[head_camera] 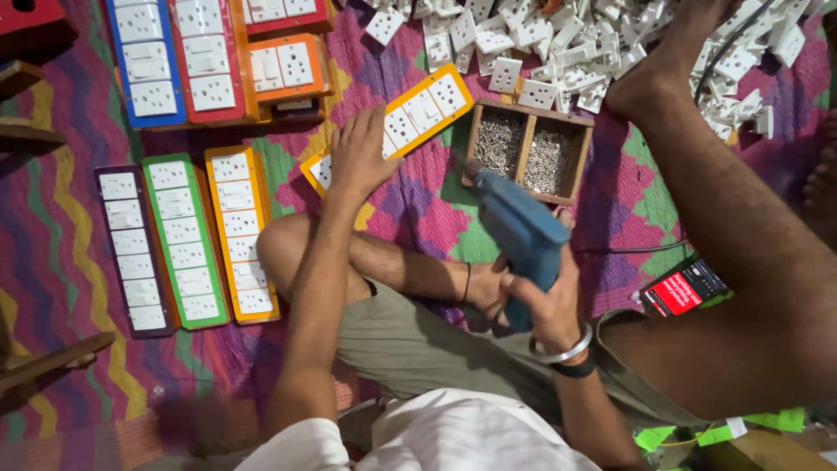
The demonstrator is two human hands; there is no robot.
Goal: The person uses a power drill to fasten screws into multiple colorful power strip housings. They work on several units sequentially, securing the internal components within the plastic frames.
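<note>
- On the mat (418,214), a person sat with legs crossed, looking down at both hands.
- The left hand (359,150) lay flat on a yellow board (417,112), with its fingers spread apart. It pressed on the board and gripped nothing.
- The yellow board held white sockets and switches. It lay tilted on the mat, just beside a wooden box (528,150).
- The right hand (547,305) was clamped on the handle of a blue drill (518,228).
- The drill pointed up and to the left, toward the yellow board. Its tip was near the board's edge and the box, but it was too blurred to tell if it touched anything.
- The box had two parts, both full of small silver screws (549,161).
- A silver bangle (563,353) and a dark band sat on the right wrist.
- A big pile of white parts (575,44) lay at the top, past the box.
- To the left, a green board (183,240), an orange board (241,234) and a dark board (131,253) lay side by side.
- More boards lay above them: a blue one (144,57), a red one (207,57) and a small orange one (286,68).
- A phone (684,288) with a red screen lay by the right knee.
- A black cord (641,250) ran across the mat near the phone.
</note>
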